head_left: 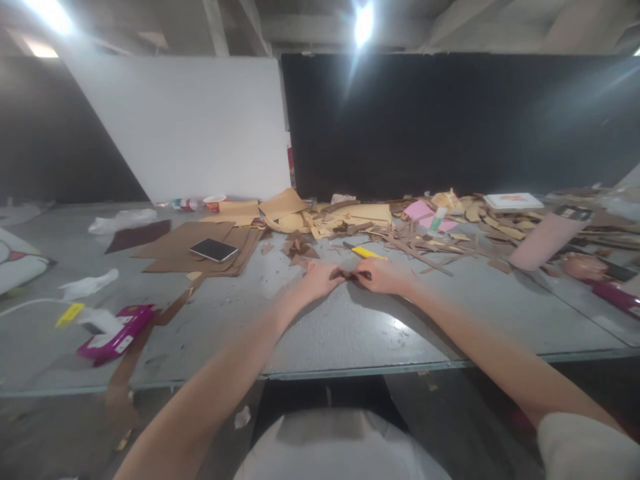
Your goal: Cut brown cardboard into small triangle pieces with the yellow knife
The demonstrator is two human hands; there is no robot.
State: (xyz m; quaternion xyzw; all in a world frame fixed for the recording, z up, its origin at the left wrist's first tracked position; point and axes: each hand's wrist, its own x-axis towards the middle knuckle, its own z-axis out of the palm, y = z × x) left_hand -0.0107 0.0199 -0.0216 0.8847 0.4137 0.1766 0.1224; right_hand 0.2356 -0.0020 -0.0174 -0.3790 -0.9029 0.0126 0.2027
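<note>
Both my hands meet near the middle of the table, with a small piece of brown material [346, 274] between them. My left hand [323, 279] pinches its left end, and my right hand [379, 275] pinches the right end. Whether the piece is paper or leather I cannot make out. Just beyond my right hand lies a yellow utility knife [367, 252]. Folded dark brown pieces [300, 248] sit in a small heap beyond my left hand.
A phone [214, 250] rests on brown sheets [173, 243] to the left. Nearer stands a magenta tissue pack [117, 335]. Offcuts [415, 243] litter the back. At right are a pink tumbler [547, 239] and a white box [513, 201]. The glass edge [350, 371] runs before me.
</note>
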